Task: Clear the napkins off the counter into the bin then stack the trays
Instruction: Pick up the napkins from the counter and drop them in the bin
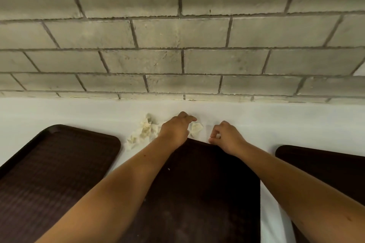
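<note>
Now both hands are working at the napkins

The left hand [175, 128] is hovering, fingers loosely bent, over a crumpled napkin [196, 129] on the counter [276, 120], gripping nothing. The right hand [225, 137] is pinching a small white scrap [218, 135] in curled fingers. More napkins [143, 133] are lying beside the left tray [55, 163].

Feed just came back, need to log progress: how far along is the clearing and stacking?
Nothing looks done. Left hand reaches over one napkin; right hand seems to pinch a white scrap. Crumpled napkins lie on the counter; three trays sit unstacked. No bin in view.
</note>
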The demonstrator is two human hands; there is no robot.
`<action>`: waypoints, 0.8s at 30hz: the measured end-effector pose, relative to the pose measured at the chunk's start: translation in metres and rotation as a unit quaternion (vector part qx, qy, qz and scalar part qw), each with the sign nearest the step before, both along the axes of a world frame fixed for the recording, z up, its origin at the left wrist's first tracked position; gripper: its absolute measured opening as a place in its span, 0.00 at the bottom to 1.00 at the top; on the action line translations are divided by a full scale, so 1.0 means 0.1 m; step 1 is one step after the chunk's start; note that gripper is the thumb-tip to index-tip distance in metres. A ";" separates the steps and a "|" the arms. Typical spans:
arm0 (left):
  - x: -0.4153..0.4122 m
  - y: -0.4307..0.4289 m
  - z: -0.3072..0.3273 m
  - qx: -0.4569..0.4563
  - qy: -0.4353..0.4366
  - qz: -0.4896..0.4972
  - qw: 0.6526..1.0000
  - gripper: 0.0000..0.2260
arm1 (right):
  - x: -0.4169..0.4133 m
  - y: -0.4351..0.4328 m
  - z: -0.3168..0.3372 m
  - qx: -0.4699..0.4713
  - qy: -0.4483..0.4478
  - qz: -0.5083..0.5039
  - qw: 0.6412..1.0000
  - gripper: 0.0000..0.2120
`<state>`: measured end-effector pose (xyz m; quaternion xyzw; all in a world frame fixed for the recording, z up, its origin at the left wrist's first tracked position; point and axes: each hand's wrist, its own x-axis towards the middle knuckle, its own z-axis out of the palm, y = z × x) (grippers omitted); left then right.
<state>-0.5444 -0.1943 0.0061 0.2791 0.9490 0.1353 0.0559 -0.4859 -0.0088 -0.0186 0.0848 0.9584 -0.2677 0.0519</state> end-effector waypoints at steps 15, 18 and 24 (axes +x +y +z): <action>-0.23 0.26 -0.23 -0.032 -0.058 -0.017 0.998 0.14 | 0.05 0.13 -0.17 -0.116 0.011 -0.083 0.990 0.06; -0.16 0.25 -0.20 -0.021 0.022 -0.016 0.999 0.13 | 0.09 0.13 -0.12 -0.148 0.020 -0.106 0.983 0.06; 0.29 0.05 0.10 0.119 0.083 0.003 0.989 0.10 | 0.36 0.05 0.16 -0.193 0.112 -0.110 0.969 0.06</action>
